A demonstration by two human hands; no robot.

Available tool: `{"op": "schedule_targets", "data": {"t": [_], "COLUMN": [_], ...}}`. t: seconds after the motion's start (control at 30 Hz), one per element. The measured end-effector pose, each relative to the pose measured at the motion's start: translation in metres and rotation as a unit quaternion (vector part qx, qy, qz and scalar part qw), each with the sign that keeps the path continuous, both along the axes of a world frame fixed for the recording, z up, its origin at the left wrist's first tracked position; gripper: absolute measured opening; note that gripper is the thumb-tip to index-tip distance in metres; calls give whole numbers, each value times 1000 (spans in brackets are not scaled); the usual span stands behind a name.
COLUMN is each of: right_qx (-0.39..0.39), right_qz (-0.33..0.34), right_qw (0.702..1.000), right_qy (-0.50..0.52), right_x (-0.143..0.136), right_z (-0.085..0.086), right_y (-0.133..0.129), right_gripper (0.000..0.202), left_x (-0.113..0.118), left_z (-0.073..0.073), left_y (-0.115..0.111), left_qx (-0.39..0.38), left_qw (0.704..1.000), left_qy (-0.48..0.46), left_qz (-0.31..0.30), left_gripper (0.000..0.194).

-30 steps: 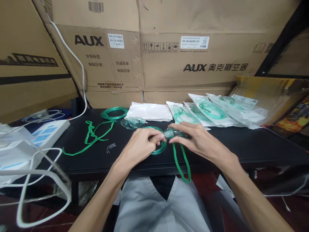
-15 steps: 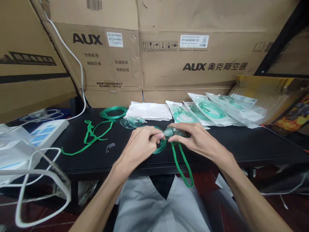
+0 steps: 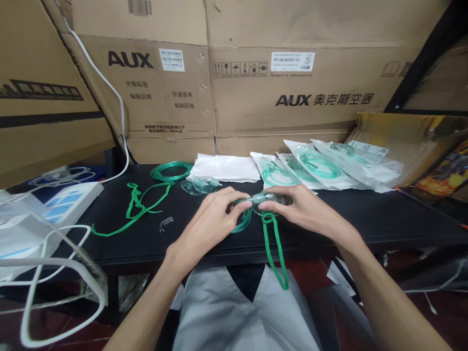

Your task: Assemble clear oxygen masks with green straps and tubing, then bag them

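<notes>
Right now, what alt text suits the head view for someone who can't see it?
Over a black table, a person's left hand pinches green tubing close to a clear mask held in the right hand; a green strap hangs below.

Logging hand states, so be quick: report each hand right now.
Left hand: closed, pinching a thin, translucent green plastic tube.
Right hand: closed around a clear, green-tinted plastic mask, green looped strap hanging below.
</notes>
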State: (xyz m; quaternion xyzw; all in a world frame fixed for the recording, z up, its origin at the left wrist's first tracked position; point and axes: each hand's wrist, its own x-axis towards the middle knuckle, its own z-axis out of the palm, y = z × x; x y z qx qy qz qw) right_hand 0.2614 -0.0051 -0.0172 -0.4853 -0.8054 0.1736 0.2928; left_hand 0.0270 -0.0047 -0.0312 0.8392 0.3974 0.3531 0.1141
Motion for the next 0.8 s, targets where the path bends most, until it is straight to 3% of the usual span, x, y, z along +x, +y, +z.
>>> {"op": "schedule_targets", "data": {"t": [0.1, 0.47, 0.8], "right_qx": [-11, -17, -28], "right_qz": [13, 22, 7], "right_qw": [1000, 1000, 999], "right_qy": [7, -12, -26], "right_x": [-1, -10, -13], "right_z": [2, 5, 4], "right_y": [-2, -9, -12], "right_gripper": [37, 42, 37], "left_x": [0, 6, 7], "left_z": [-1, -10, -2], "left_y": [0, -1, -5], "left_qx": [30, 100, 51], "left_qw": [999, 994, 996], "left_qy": [-9, 33, 59], "left_qz": [6, 43, 52], "left_gripper": [18, 18, 24]}}
